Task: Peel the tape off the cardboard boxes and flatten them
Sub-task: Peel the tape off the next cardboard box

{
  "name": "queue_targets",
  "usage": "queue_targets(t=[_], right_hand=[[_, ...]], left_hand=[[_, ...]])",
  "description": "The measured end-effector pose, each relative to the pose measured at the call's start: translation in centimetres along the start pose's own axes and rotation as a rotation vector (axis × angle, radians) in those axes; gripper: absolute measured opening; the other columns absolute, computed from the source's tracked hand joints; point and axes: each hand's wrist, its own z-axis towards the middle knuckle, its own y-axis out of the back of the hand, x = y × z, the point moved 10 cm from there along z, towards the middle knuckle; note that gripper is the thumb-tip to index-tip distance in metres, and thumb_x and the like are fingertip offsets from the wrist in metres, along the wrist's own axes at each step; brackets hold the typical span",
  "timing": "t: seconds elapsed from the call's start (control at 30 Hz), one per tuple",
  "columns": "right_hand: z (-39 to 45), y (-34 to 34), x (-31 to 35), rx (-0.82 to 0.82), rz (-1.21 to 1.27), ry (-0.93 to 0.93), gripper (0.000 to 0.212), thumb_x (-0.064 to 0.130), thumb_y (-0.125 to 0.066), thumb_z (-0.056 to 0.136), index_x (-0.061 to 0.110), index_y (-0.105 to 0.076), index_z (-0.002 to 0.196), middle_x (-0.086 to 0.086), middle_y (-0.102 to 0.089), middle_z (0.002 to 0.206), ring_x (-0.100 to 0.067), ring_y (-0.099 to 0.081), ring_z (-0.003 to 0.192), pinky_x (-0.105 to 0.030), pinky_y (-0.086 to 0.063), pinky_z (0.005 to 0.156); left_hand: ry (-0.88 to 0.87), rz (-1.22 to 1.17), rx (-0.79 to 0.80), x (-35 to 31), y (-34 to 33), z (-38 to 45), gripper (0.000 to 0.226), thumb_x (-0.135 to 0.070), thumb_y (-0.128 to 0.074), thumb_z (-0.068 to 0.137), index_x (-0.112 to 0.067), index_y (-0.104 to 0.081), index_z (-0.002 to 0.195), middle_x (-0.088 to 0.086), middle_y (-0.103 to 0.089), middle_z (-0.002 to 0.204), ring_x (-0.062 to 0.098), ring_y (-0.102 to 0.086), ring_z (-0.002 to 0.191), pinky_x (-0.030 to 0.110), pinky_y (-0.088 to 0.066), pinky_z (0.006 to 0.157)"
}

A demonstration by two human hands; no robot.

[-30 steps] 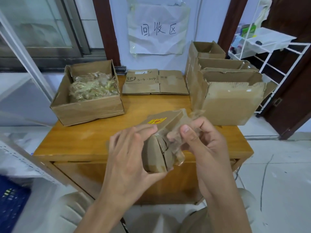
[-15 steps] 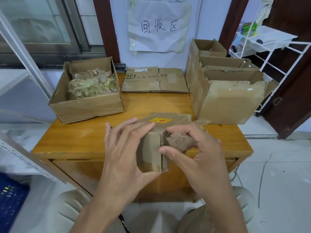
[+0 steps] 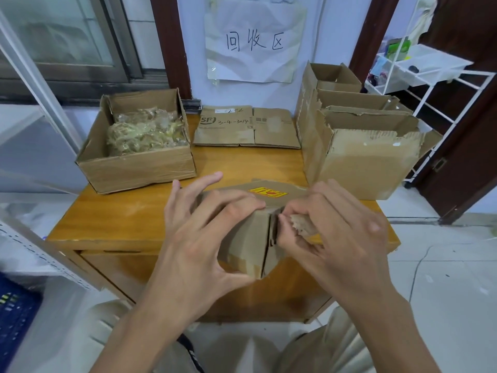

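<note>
Small cardboard box was held in the air over the near edge of the wooden table, flap seam facing the camera, yellow-and-red sticker on its top face. Left hand gripped the box from the left: thumb under the lower corner, fingers curled over the top edge, index finger lifted clear. Right hand was curled round a crumpled wad of peeled tape, pinched between thumb and fingers just beside the seam; whether the wad was attached to the box could not be told.

On the table behind: an open box at left holding a heap of tape scraps; a flattened box marked SF at centre back; three open torn boxes in a row at right. A paper sign hung on the wall
</note>
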Motion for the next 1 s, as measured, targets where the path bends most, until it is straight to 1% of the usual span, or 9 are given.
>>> queue_targets(t=[0.13, 0.23, 0.33, 0.43, 0.5, 0.63, 0.8, 0.9, 1.0], right_hand=[[-1.0, 0.2, -0.8, -0.045, 0.065, -0.136, 0.011, 0.013, -0.065, 0.091, 0.009, -0.069, 0.082, 0.000, -0.068, 0.083, -0.017, -0.064, 0.069, -0.033, -0.047, 0.051], [-1.2, -0.8, -2.0, 0.055, 0.116, -0.273, 0.014, 0.026, -0.061, 0.094, 0.016, -0.068, 0.087, 0.007, -0.065, 0.086, -0.012, -0.060, 0.070, -0.028, -0.043, 0.056], [-1.2, -2.1, -3.2, 0.169, 0.308, -0.338, 0.008, 0.024, -0.066, 0.094, 0.020, -0.066, 0.087, 0.010, -0.066, 0.088, -0.013, -0.064, 0.079, -0.036, -0.048, 0.062], [-1.6, -3.1, -3.5, 0.276, 0.480, -0.346, 0.004, 0.020, -0.069, 0.094, 0.022, -0.072, 0.094, 0.011, -0.067, 0.092, -0.016, -0.064, 0.090, -0.040, -0.049, 0.071], [-1.7, -3.5, -3.5, 0.338, 0.531, -0.337, 0.008, 0.020, -0.069, 0.095, 0.024, -0.075, 0.100, 0.012, -0.067, 0.095, -0.017, -0.064, 0.096, -0.039, -0.049, 0.078], [-1.8, -3.8, -3.1, 0.447, 0.629, -0.348, 0.018, 0.030, -0.061, 0.094, 0.025, -0.078, 0.098, 0.013, -0.069, 0.099, -0.018, -0.065, 0.103, -0.035, -0.048, 0.089], [-1.4, -4.3, -2.8, 0.556, 0.535, -0.411, 0.016, 0.047, -0.067, 0.095, 0.034, -0.073, 0.088, 0.012, -0.068, 0.093, -0.012, -0.065, 0.095, -0.039, -0.051, 0.082], [-1.5, -5.1, -3.4, 0.714, 0.623, -0.535, 0.017, 0.048, -0.068, 0.091, 0.034, -0.073, 0.081, 0.009, -0.069, 0.093, -0.010, -0.064, 0.084, -0.031, -0.049, 0.074], [-1.2, -5.2, -3.4, 0.807, 0.596, -0.552, 0.022, 0.040, -0.071, 0.093, 0.030, -0.072, 0.073, 0.007, -0.067, 0.090, -0.002, -0.058, 0.064, -0.014, -0.040, 0.056]], left_hand=[[-0.048, -0.015, 0.010, -0.7, -0.2, -0.4, 0.071, -0.064, -0.077, 0.074, -0.034, -0.054, 0.134, -0.013, -0.060, 0.135, 0.027, -0.036, 0.149, 0.074, -0.018, 0.117], [-0.041, -0.033, 0.022, -0.6, -0.5, -0.6, 0.075, -0.062, -0.081, 0.074, -0.033, -0.053, 0.137, -0.014, -0.058, 0.137, 0.026, -0.035, 0.150, 0.074, -0.019, 0.117], [-0.023, -0.037, 0.032, -0.1, -1.2, -1.0, 0.097, -0.054, -0.090, 0.064, -0.034, -0.045, 0.148, -0.013, -0.055, 0.142, 0.023, -0.036, 0.149, 0.074, -0.019, 0.117], [0.019, -0.101, 0.033, 0.4, -1.8, -1.7, 0.117, -0.056, -0.091, 0.060, -0.035, -0.029, 0.157, -0.014, -0.051, 0.146, 0.016, -0.038, 0.146, 0.071, -0.016, 0.121], [0.008, -0.125, 0.017, 0.4, -1.9, -2.0, 0.115, -0.061, -0.088, 0.064, -0.028, -0.028, 0.156, -0.010, -0.049, 0.149, 0.015, -0.041, 0.144, 0.067, -0.015, 0.124], [-0.017, -0.114, 0.020, 0.6, -2.2, -2.3, 0.093, -0.065, -0.080, 0.072, -0.018, -0.040, 0.141, 0.004, -0.051, 0.142, 0.012, -0.045, 0.140, 0.064, -0.016, 0.126], [-0.038, -0.084, 0.073, 1.0, -2.6, -2.3, 0.092, -0.065, -0.084, 0.069, -0.017, -0.046, 0.137, -0.002, -0.054, 0.141, 0.014, -0.046, 0.142, 0.062, -0.019, 0.125], [-0.079, -0.055, 0.097, 0.8, -2.5, -2.3, 0.096, -0.058, -0.091, 0.064, -0.016, -0.047, 0.139, -0.002, -0.052, 0.146, 0.018, -0.041, 0.148, 0.064, -0.020, 0.124], [-0.082, -0.059, 0.134, 0.8, -2.9, -2.3, 0.104, -0.052, -0.095, 0.060, -0.016, -0.044, 0.144, -0.003, -0.048, 0.154, 0.019, -0.035, 0.152, 0.062, -0.023, 0.124]])
